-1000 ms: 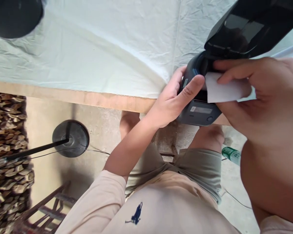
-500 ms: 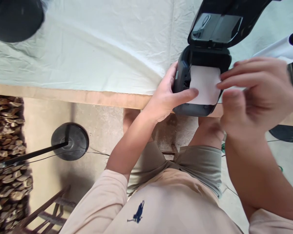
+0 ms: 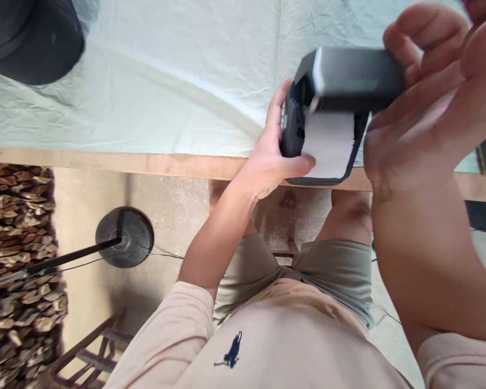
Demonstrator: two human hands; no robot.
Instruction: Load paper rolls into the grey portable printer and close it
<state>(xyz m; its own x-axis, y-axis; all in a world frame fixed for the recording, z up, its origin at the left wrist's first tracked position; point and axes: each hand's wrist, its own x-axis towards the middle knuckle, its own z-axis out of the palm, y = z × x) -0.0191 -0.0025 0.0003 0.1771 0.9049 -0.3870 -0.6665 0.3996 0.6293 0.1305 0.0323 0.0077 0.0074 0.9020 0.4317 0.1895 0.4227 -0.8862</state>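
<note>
A small black label printer (image 3: 294, 121) stands at the near edge of a table covered with a white cloth (image 3: 178, 81). A strip of white paper (image 3: 328, 143) hangs out of its front. My left hand (image 3: 273, 156) grips the printer's left side, thumb pressed on the paper's lower corner. My right hand (image 3: 425, 102) is curled over the printer's lid (image 3: 356, 78), which is swung down over the body.
A black round object (image 3: 32, 40) lies at the table's far left. Below the wooden table edge (image 3: 125, 162) are a black stand base (image 3: 125, 237) with a pole and cable, stacked firewood (image 3: 16, 243) and a wooden frame (image 3: 89, 346).
The printer's lid, raised before, has come down under my right hand. My right hand let go of the paper and moved up onto the lid. My left hand stayed on the printer.
</note>
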